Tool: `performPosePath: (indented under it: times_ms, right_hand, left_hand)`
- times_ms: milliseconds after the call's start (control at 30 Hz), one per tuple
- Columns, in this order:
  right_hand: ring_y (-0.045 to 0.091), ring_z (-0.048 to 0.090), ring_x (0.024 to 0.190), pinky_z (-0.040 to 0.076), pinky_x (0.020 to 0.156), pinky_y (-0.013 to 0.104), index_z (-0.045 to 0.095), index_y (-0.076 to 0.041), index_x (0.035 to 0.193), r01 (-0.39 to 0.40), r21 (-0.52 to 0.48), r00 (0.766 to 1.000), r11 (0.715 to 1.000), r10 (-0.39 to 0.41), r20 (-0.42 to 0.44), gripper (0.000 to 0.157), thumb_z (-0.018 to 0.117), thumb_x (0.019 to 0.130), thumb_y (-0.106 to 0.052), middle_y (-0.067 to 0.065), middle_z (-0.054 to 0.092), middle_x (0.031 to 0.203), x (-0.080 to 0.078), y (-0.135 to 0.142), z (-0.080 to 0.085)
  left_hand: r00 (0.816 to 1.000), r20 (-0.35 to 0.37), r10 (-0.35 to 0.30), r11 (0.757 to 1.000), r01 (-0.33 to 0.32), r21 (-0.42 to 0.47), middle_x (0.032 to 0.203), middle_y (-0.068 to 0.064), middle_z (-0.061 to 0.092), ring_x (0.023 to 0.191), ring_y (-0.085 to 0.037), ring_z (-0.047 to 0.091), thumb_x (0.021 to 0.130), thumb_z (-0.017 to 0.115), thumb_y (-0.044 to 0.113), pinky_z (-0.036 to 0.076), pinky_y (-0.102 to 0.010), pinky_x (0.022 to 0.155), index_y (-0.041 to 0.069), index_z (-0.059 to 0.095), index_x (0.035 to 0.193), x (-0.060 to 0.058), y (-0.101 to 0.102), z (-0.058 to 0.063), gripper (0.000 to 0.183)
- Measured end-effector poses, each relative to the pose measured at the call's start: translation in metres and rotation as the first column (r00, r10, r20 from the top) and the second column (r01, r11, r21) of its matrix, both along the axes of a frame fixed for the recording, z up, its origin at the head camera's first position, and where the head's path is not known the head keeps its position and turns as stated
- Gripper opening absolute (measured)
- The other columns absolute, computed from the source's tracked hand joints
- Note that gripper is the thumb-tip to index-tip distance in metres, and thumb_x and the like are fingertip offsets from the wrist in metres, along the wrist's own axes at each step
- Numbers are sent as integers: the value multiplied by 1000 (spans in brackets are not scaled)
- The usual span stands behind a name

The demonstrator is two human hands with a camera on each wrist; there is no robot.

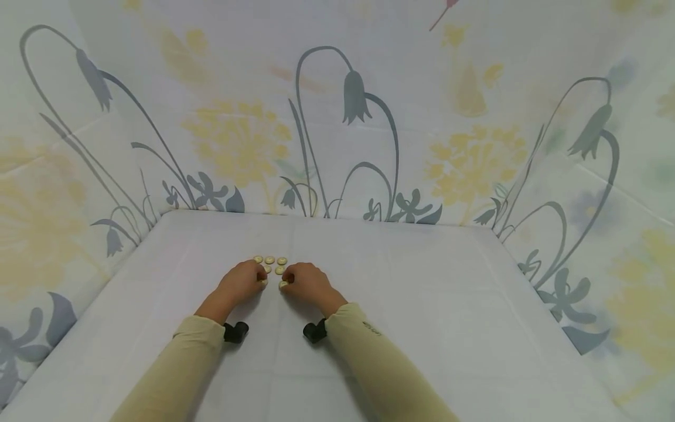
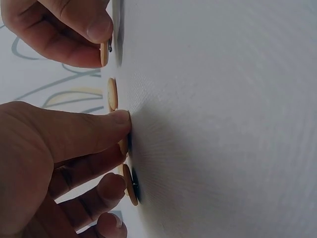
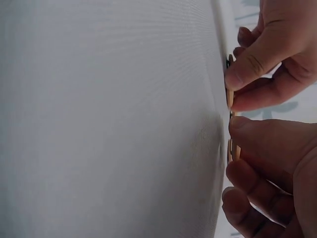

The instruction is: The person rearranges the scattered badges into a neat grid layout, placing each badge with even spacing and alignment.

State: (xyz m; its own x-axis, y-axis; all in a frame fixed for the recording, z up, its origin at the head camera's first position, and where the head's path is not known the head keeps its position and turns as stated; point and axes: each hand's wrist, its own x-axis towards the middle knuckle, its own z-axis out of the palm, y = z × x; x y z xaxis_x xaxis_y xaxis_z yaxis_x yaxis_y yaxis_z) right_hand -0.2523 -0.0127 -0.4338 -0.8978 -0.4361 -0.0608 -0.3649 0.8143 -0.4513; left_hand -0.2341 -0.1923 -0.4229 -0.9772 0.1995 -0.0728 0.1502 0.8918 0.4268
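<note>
Several small round wooden discs, pale yellow with faint marks on top, lie grouped on the white-covered table. Three form a back row, among them the middle disc (image 1: 270, 259); nearer to me lies another disc (image 1: 280, 270). My left hand (image 1: 242, 283) pinches a disc (image 2: 124, 144) between thumb and fingers, low over the cloth. Close on its right, my right hand (image 1: 311, 283) pinches a second disc (image 1: 283, 285) by its edge. A gap narrower than a hand separates the two. In the left wrist view, a tilted disc (image 2: 130, 184) shows by my left fingertips.
White cloth (image 1: 422, 310) covers the table, with fold creases in it. Flower-printed fabric (image 1: 337, 135) rises behind and at both sides. A black wrist camera (image 1: 235, 332) sits on the left wrist, another (image 1: 315, 332) on the right; both sleeves are pale yellow-green.
</note>
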Motion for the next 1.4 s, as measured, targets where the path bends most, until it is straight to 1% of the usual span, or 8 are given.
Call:
performPosePath:
  times_ms: [167,367,500,733,1100,1267,1400]
  right_hand:
    - [10,61,89,48,75,28,71,-19,109,-6,0,1000,1000,6,-7,24,69,88,-31,-5,68,101,1,-4,1]
    - [10,59,84,48,71,27,71,-18,108,-15,11,1000,1000,15,-20,22,68,89,-30,-5,67,99,1,-10,4]
    - [10,59,82,48,70,27,72,-18,106,-10,1,1000,1000,10,-20,21,69,88,-29,-5,67,98,1,-11,5]
    - [9,58,78,46,66,26,72,-18,104,-2,-22,1000,1000,1,-13,20,70,88,-29,-5,67,96,-2,-12,2]
    - [9,56,76,45,65,26,72,-18,102,-3,-39,1000,999,3,3,20,72,85,-30,-6,64,90,-7,-12,-5]
    - [9,55,75,44,64,25,71,-19,103,-3,-40,1000,999,3,1,22,72,85,-31,-7,64,90,-8,-12,-7]
    - [9,56,77,44,65,25,71,-19,106,-10,-42,1000,999,10,4,24,72,85,-32,-5,64,92,-8,-10,-5]
  left_hand:
    - [1000,-6,-2,1000,2,8,94,-10,69,84,-21,61,88,66,10,51,-42,79,2,71,97,1,0,0,13]
    - [1000,-6,9,1000,-9,6,96,-10,69,85,-22,62,89,65,9,51,-43,81,1,71,98,2,0,0,14]
    - [1000,-2,18,1000,-18,-3,97,-11,69,86,-22,62,89,66,10,51,-43,82,1,71,99,3,2,2,14]
    - [1000,0,19,1000,-19,-12,98,-12,69,86,-23,62,88,66,9,51,-43,81,0,71,99,4,4,5,15]
    - [999,8,36,999,-35,-23,99,-11,68,87,-22,62,89,65,10,51,-43,81,1,71,100,3,3,1,15]
    - [999,6,32,999,-32,-44,102,-12,68,90,-24,63,89,65,11,51,-44,83,1,71,103,4,4,1,18]
    - [1000,1,30,997,-30,-66,102,-11,69,91,-25,64,89,65,12,51,-44,82,2,71,104,4,4,2,19]
